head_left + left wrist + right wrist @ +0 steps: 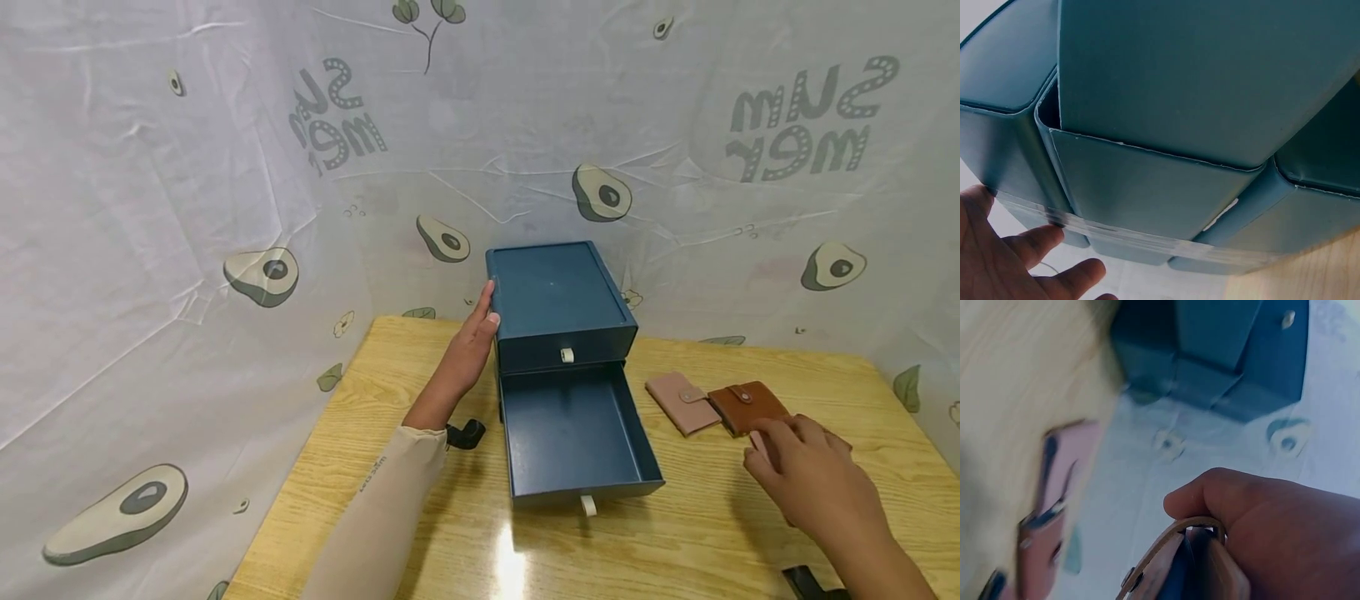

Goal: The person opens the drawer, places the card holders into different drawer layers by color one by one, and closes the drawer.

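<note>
A dark blue drawer unit (558,287) stands on the table, its top drawer closed and the drawer (573,433) below pulled out. My left hand (468,346) rests against the unit's left side. In the left wrist view its fingers (1035,244) are extended beside the blue plastic and a strip of clear tape. My right hand (817,475) pinches a pinkish wallet with a snap strap (1160,556), held above the table at the right and mostly hidden by the fingers in the head view. Near it lie a pink wallet (682,403) and a brown wallet (746,404), edges touching.
The wooden table (360,433) meets printed cloth (480,125) hanging behind and at the left. Small white pull tabs, one on the top drawer (567,356) and one on the pulled-out drawer (588,505), stick out forward. Black wrist mounts (467,434) show under both forearms.
</note>
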Tool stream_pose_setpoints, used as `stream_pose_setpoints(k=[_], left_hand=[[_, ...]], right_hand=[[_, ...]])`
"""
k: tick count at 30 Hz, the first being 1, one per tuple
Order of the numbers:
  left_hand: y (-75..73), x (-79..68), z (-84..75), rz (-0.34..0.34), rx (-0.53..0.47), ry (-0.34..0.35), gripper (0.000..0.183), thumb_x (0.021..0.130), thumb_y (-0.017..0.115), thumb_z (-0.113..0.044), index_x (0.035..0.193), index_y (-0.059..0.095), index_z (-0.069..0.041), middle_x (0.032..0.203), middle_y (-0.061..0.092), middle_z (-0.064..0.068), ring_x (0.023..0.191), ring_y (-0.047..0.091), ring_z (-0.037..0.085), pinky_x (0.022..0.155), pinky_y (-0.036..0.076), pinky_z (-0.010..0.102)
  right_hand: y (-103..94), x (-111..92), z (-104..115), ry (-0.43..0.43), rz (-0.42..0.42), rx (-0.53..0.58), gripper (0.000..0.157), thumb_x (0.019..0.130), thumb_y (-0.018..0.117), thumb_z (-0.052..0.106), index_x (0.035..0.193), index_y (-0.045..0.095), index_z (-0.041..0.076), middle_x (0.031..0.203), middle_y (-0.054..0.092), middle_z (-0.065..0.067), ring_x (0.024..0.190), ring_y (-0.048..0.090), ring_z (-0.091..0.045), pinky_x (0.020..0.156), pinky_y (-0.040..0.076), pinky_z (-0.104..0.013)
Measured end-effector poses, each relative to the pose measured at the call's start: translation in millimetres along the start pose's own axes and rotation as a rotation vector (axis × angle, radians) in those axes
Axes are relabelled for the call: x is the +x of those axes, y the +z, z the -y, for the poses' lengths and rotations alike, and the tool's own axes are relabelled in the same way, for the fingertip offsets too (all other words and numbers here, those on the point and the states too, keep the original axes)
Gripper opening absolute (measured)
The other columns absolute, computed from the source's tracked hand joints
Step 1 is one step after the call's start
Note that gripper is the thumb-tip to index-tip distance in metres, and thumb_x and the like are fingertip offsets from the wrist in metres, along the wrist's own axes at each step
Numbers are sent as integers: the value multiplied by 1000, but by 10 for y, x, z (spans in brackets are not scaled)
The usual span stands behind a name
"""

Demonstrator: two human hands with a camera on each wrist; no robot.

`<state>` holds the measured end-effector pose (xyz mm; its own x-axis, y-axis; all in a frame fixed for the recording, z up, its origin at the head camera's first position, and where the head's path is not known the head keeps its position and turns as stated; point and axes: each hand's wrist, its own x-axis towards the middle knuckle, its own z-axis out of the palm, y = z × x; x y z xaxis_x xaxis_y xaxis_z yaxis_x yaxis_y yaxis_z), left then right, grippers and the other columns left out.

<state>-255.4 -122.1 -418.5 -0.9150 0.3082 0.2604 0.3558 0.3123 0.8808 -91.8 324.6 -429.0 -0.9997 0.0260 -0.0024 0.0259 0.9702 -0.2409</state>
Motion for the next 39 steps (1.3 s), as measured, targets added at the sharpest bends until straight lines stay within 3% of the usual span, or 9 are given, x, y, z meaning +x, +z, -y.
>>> stream_pose_setpoints(k=[3,9,22,31,39], left_hand=[[1,-6,-3,0,6,-3,65,116,30,-56,175,6,-40,181,7,-9,167,10,25,132,14,60],[0,-22,2,1,7,-2,67,115,30,-59,175,6,-39,181,7,-8,167,11,26,132,15,61],[-4,-21,21,-5,3,-5,65,116,31,-56,174,6,-41,181,6,-10,167,10,24,132,14,61],[1,-4,35,-13,14,0,67,115,29,-58,175,6,-39,181,7,-9,167,10,24,132,14,60],[9,4,10,-14,14,12,69,115,30,-57,176,6,-35,182,7,-6,167,10,26,132,14,61]], right_hand=[[-44,33,209,-65,-11,-4,56,109,60,43,148,58,4,147,44,-40,124,39,-73,82,43,-83],[-51,99,597,-223,-133,-16,45,103,71,33,141,68,8,143,55,-30,126,49,-64,91,46,-79],[-99,240,1300,-487,-235,-21,40,101,73,26,138,70,12,143,61,-22,127,59,-50,101,51,-69],[-43,381,1643,-673,-292,-84,35,101,75,29,132,73,12,136,65,-21,121,65,-43,95,56,-62],[12,423,1827,-736,-285,-86,34,100,78,30,130,74,14,134,65,-17,120,65,-39,88,61,-56]])
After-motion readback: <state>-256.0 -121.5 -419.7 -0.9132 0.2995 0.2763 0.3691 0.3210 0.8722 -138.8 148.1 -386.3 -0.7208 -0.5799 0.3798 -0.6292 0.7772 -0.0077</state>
